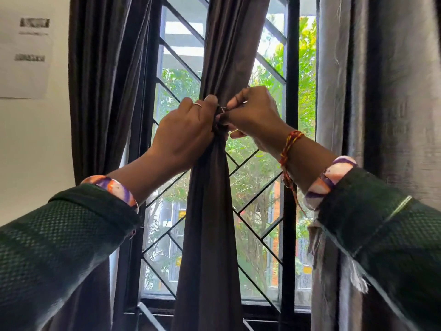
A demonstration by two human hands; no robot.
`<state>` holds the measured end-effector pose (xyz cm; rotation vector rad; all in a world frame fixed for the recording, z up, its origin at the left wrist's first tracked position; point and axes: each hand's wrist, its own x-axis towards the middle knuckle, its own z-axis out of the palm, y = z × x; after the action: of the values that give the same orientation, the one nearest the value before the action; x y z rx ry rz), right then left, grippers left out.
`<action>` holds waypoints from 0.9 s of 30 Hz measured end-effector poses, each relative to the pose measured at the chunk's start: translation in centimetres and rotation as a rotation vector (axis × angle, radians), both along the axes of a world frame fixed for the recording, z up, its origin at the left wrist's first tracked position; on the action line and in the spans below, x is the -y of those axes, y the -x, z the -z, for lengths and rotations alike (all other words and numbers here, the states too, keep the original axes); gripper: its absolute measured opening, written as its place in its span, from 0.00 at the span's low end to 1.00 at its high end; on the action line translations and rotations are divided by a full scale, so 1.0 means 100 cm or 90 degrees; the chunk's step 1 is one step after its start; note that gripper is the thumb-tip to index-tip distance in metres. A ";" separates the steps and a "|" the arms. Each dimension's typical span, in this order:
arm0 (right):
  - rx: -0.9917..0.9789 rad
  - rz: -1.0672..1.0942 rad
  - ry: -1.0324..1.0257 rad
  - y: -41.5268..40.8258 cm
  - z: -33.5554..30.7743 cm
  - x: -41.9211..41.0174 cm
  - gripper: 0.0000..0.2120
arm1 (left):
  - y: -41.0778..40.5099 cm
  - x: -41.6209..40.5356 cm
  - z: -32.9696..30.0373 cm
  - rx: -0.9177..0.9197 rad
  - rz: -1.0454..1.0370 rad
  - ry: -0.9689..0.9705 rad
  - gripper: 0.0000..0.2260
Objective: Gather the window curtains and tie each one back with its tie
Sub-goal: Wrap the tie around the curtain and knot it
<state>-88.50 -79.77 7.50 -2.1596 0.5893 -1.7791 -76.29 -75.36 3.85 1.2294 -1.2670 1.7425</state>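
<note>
Three hanging curtains show: one dark brown fabric curtain (210, 211) gathered at the middle, one dark brown curtain (105, 91) at left, one grey curtain (393, 80) at right. Two hands, left (183, 132) and right (255, 115). One white paper sheet (23, 56) on the wall.

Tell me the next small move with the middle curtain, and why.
Probably pull the tie snug and finish fastening it. The middle curtain is already bunched narrow, the left hand grips the gather, and the right hand pinches the tie at the cinch, which looks unfinished.
</note>
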 end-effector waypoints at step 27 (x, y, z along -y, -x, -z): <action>0.057 -0.356 -0.319 0.001 0.072 0.008 0.06 | -0.002 -0.026 -0.017 -0.721 0.528 -0.551 0.05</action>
<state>-88.61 -80.54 0.28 -1.6747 0.3166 -1.2550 -76.12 -72.81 5.58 1.4324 -1.4176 -0.2182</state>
